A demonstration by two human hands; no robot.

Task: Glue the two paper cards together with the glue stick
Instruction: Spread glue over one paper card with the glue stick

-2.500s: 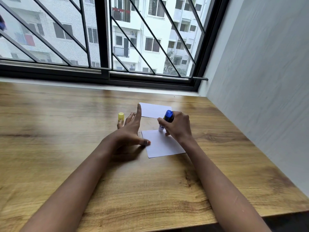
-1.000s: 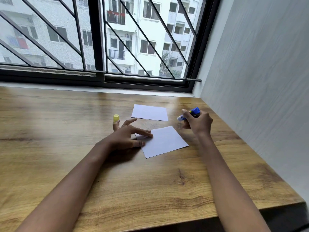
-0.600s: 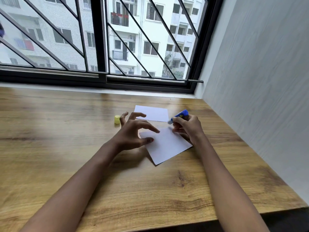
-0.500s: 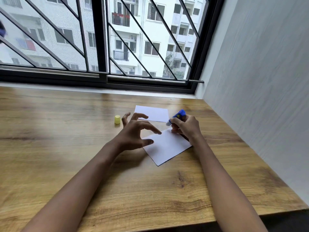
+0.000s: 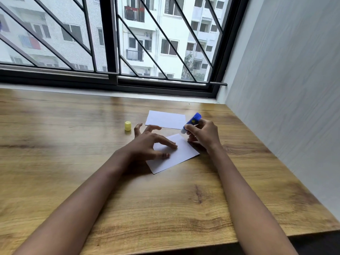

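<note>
Two white paper cards lie on the wooden table point(image 5: 73, 162). The near card point(image 5: 181, 157) sits turned at an angle, and my left hand point(image 5: 149, 144) presses its left part down with spread fingertips. The far card point(image 5: 165, 119) lies flat behind it, untouched. My right hand point(image 5: 203, 136) grips the blue glue stick point(image 5: 191, 123), tilted with its white tip pointing down-left just above the near card's far corner. The stick's yellow cap point(image 5: 127, 125) stands on the table to the left of my left hand.
A grey wall point(image 5: 285, 107) runs along the table's right side. A black-framed window with bars point(image 5: 110, 43) stands behind the table's far edge. The table's front edge point(image 5: 184, 249) is close to my body.
The near card has turned further counter-clockwise under my left hand. My right hand came back from the right and brought the glue stick's tip down to the card's far corner.
</note>
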